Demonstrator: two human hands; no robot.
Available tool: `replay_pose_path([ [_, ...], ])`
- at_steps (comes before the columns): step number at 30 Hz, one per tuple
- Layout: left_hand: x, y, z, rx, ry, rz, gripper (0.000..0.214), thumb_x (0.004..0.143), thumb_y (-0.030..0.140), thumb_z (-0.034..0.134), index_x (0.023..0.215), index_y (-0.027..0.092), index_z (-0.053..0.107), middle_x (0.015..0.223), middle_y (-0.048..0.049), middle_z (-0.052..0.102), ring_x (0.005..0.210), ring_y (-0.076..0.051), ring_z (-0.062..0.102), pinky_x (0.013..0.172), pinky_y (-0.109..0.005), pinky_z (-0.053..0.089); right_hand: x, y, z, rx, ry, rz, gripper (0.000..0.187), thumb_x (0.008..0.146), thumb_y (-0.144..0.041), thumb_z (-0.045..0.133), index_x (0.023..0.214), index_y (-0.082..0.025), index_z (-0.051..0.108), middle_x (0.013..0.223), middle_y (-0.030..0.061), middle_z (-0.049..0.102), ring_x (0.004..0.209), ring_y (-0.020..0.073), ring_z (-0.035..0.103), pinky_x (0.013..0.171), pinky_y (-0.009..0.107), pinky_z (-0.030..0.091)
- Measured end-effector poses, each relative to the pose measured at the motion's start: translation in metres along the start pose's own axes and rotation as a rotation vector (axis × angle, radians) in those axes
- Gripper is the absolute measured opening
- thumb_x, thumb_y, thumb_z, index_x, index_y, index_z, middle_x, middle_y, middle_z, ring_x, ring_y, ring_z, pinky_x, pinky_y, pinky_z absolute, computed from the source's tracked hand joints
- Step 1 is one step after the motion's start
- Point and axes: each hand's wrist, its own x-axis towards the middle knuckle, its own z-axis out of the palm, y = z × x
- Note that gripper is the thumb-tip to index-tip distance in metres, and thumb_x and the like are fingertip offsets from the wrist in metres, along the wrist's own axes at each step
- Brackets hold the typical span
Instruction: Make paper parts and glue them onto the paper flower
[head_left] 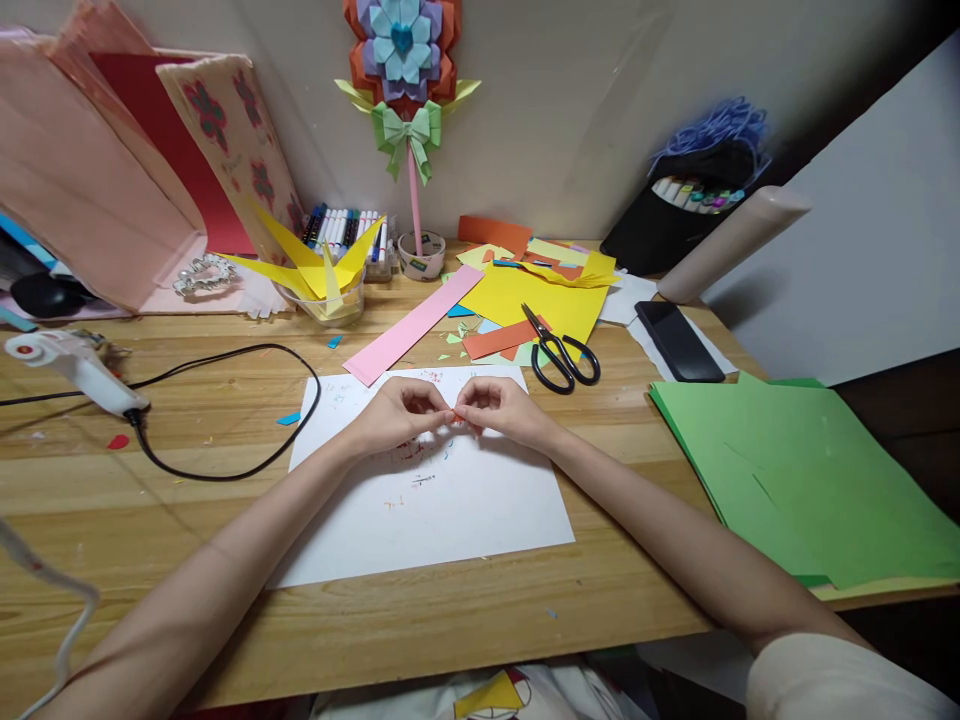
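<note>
My left hand [397, 412] and my right hand [506, 408] meet fingertip to fingertip over a white sheet of paper [495, 500] marked with coloured scribbles. Pinched between both sets of fingers is a small orange-red piece of paper [458, 418], mostly hidden by the fingertips. Beyond my right hand lie black-handled scissors [559, 355], blades pointing away. A long pink paper strip [416, 325] touches the table just past my left hand.
A white glue gun [75, 370] with a black cable lies at left. Yellow paper [555, 305] and scraps spread at the back, near a paper flower [401, 45] standing in a tape roll [421, 256]. Green sheets [810, 480] and a phone [679, 340] sit at right.
</note>
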Motion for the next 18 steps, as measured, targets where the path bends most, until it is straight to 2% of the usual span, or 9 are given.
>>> replay_pose_path([
  [9, 0.0, 0.0, 0.005, -0.022, 0.057, 0.03, 0.026, 0.072, 0.038, 0.063, 0.072, 0.012, 0.06, 0.068, -0.0025, 0.061, 0.057, -0.009, 0.054, 0.051, -0.019, 0.042, 0.001, -0.001, 0.0, 0.058, 0.04, -0.017, 0.025, 0.072, -0.037, 0.066, 0.073, -0.013, 0.059, 0.06, -0.001, 0.058, 0.048, 0.008, 0.053, 0.046, 0.021, 0.044],
  [14, 0.002, 0.001, 0.009, -0.08, 0.177, 0.015, 0.027, 0.071, 0.039, 0.064, 0.071, 0.013, 0.059, 0.07, -0.0032, 0.062, 0.06, -0.011, 0.058, 0.054, -0.021, 0.045, 0.001, 0.001, 0.0, 0.09, 0.073, -0.054, 0.021, 0.073, -0.033, 0.066, 0.079, -0.014, 0.06, 0.066, 0.0004, 0.06, 0.052, 0.0087, 0.055, 0.048, 0.022, 0.045],
  [18, 0.002, 0.0, 0.013, -0.124, 0.222, 0.036, 0.024, 0.073, 0.037, 0.063, 0.077, 0.013, 0.059, 0.076, -0.0044, 0.064, 0.069, -0.014, 0.061, 0.062, -0.024, 0.047, 0.001, 0.002, 0.002, 0.104, 0.148, -0.101, 0.019, 0.072, -0.032, 0.066, 0.074, -0.015, 0.058, 0.066, -0.0006, 0.058, 0.05, 0.0079, 0.054, 0.047, 0.021, 0.044],
])
